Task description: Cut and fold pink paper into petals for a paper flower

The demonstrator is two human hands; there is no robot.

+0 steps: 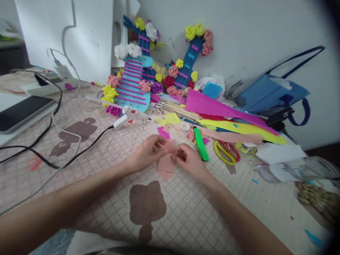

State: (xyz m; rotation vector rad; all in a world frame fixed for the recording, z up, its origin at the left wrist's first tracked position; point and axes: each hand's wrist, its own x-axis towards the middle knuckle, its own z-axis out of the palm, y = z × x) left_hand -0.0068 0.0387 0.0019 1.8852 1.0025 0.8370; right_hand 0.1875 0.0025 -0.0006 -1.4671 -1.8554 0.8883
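My left hand [147, 152] and my right hand [188, 160] meet over the middle of the table, fingers pinched on the same pink foam pieces [166, 163]. The foam hangs down between them and touches the checked tablecloth [186, 209]. My right hand's fingertips curl round the upper edge of the foam; exactly how it is folded there is hidden. A green utility knife [201, 144] lies just right of my right hand. A white glue gun [132, 114] lies beyond my left hand.
Foam guitar models with paper flowers [138, 76] lean on the wall. Coloured foam sheets [212, 106], wooden skewers [180, 111] and yellow-handled scissors [225, 152] lie at right. A blue bag [271, 94], a phone [22, 111] and cables [53, 141] lie round the edges.
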